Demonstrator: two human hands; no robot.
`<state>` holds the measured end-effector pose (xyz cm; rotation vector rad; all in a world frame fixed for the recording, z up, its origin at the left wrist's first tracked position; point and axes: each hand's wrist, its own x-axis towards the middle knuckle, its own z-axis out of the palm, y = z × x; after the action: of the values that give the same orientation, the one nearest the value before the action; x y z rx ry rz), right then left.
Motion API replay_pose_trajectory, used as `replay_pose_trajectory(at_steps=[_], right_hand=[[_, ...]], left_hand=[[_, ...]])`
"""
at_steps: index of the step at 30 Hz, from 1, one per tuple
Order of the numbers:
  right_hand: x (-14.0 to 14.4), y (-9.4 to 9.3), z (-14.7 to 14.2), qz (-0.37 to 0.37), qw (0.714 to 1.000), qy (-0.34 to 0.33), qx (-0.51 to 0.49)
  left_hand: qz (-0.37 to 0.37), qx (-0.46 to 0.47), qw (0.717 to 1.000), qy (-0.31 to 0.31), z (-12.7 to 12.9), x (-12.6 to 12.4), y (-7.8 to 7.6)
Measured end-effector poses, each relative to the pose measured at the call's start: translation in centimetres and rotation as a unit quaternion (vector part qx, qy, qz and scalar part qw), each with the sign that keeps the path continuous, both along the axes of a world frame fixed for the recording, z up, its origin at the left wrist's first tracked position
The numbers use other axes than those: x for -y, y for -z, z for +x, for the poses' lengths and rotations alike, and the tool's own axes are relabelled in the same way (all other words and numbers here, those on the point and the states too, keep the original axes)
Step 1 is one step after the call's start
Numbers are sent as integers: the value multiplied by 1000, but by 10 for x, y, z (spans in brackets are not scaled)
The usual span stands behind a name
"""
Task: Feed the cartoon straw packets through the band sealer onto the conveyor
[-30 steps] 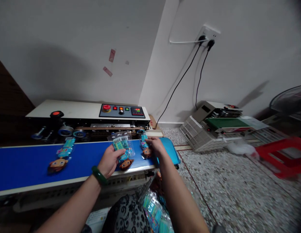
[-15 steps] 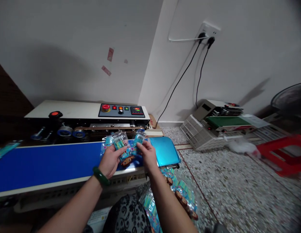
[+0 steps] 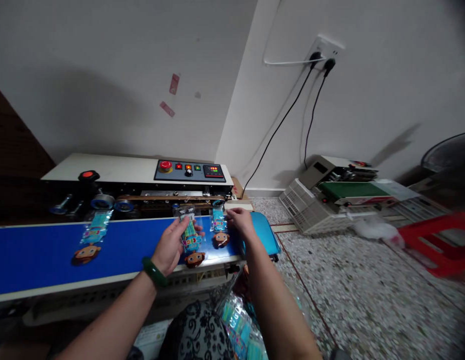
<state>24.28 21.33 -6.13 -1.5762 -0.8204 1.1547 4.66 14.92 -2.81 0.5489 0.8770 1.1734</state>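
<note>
My left hand point(image 3: 172, 242), a green bangle on its wrist, grips a clear plastic packet point(image 3: 191, 237) over the blue belt. The packet shows coloured sticks, blue lettering and a brown monkey face at its lower end. My right hand point(image 3: 240, 222) pinches the upper right edge of a similar packet point(image 3: 218, 222), whose top lies at the intake end of the band sealer point(image 3: 142, 172). Further left, another monkey packet point(image 3: 93, 235) lies on the belt point(image 3: 41, 250), its top at the blue-rimmed rollers.
Loose packets point(image 3: 240, 325) fill a clear bag below my right forearm. A smaller sealer with a green belt point(image 3: 348, 189) rests on a white crate point(image 3: 311, 215) at right. Beyond are a red plastic stool point(image 3: 435, 240) and wall-socket cords point(image 3: 288, 110).
My right hand has moved right, taking one packet from beside the left hand to the sealer's intake. A different packet has come out past the rollers; the one at far left has gone from view.
</note>
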Motion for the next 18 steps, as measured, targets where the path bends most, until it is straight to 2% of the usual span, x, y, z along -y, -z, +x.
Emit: replay_pose_trajectory(at_steps=[2, 4, 6, 7, 10, 13, 16, 18], right_hand=[[12, -2, -11, 46, 999, -7, -5], [31, -4, -25, 81, 990, -97, -55], [49, -5, -40, 88, 969, -202, -112], [57, -6, -47, 84, 961, -231, -128], [71, -7, -59, 84, 962, -232, -120], [77, -7, -63, 98, 962, -223, -123], [83, -6, -65, 107, 954, -234, -153], [85, -5, -62, 102, 958, -219, -155]], left_hand=[[12, 20, 1000, -10, 2, -1, 1], [31, 35, 999, 1, 4, 0, 4], [55, 24, 998, 24, 6, 1, 8], [67, 9, 997, 31, 7, 2, 9], [90, -46, 995, 2, 8, 3, 12], [80, -63, 994, -42, 7, 1, 11], [44, -31, 998, -30, 7, 1, 10], [39, -33, 999, -10, 7, 1, 11]])
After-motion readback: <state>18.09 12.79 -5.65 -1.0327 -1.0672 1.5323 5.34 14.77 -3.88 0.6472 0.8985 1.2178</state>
